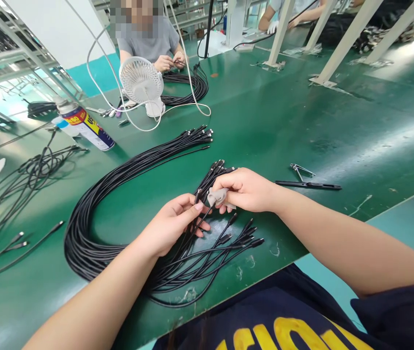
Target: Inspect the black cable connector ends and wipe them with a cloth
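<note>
A thick bundle of black cables curves across the green tabletop in a U shape. My left hand is closed on a cable near its connector, which points up between thumb and fingers. In my right hand a crumpled pale grey cloth is pinched, right beside the left fingertips and against a cable. More connector ends lie behind my hands. Several loose cable ends spread on the table in front of them, toward my body.
Right of my hands lie tweezers and a small metal tool. A spray can, a white fan and tangled cables are at the left. Across the table a person handles a cable coil. Posts stand far right.
</note>
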Demonstrator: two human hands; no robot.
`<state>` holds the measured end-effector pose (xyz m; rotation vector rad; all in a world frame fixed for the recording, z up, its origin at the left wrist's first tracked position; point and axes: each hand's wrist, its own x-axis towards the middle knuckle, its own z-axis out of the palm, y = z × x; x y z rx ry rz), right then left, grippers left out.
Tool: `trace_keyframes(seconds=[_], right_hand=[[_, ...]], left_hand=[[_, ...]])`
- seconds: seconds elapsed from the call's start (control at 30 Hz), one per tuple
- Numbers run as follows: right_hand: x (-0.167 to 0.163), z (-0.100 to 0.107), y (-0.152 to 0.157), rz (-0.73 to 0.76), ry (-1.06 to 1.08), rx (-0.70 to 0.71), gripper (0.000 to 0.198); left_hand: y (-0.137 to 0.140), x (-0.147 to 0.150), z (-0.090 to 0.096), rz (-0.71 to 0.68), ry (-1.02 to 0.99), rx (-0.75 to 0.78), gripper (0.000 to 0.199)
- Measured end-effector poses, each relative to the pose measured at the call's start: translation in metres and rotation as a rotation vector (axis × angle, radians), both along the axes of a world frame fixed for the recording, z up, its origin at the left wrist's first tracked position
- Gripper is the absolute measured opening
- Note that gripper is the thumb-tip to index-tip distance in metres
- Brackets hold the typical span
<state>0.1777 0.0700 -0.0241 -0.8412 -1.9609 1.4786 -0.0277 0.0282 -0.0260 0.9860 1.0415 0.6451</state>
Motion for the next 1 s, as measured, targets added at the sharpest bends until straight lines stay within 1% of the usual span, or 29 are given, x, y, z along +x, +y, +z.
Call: trace_keyframes(seconds=[0.07,0.13,0.2,0.33,0.43,0.6,0.73,0.8,0.87,0.93,1.0], right_hand=[[0.002,0.001,-0.001,-0.050,-0.002,0.058,0.013],[0.002,0.001,-0.001,-0.075,-0.013,0.075,0.012],[0.001,-0.001,-0.002,-0.069,-0.008,0.041,0.012],[-0.004,-0.005,-0.003,-0.031,-0.027,-0.077,0.015],[-0.009,-0.005,-0.005,0.005,-0.040,-0.085,0.014],[-0.009,0.000,-0.004,0.041,0.034,-0.107,0.011],[-0.007,0.002,-0.003,-0.015,0.036,-0.124,0.004],[-0.008,-0.001,-0.004,-0.058,0.023,-0.109,0.016],[-0.011,-0.004,-0.005,-0.070,0.005,-0.072,0.022],[-0.013,-0.004,-0.005,-0.049,-0.008,-0.068,0.016],[-0.013,-0.002,-0.005,-0.018,-0.001,-0.117,0.005]], left_hand=[[0.001,-0.001,0.003,-0.026,0.008,-0.017,0.033],[0.001,-0.001,0.005,-0.057,0.000,-0.014,0.033],[0.001,-0.001,0.004,-0.058,-0.009,0.008,0.032],[0.000,0.000,-0.002,-0.021,-0.051,0.011,0.033],[-0.001,0.001,-0.005,-0.019,-0.076,-0.001,0.034],[0.001,0.001,-0.003,0.009,-0.101,-0.021,0.032],[-0.001,0.002,0.000,0.004,-0.108,-0.028,0.035],[-0.002,0.002,-0.001,-0.008,-0.106,-0.031,0.035],[-0.002,0.002,-0.002,-0.020,-0.106,-0.036,0.035],[-0.002,0.001,-0.004,-0.019,-0.108,-0.036,0.034],[-0.002,0.001,-0.003,-0.005,-0.116,-0.031,0.032]])
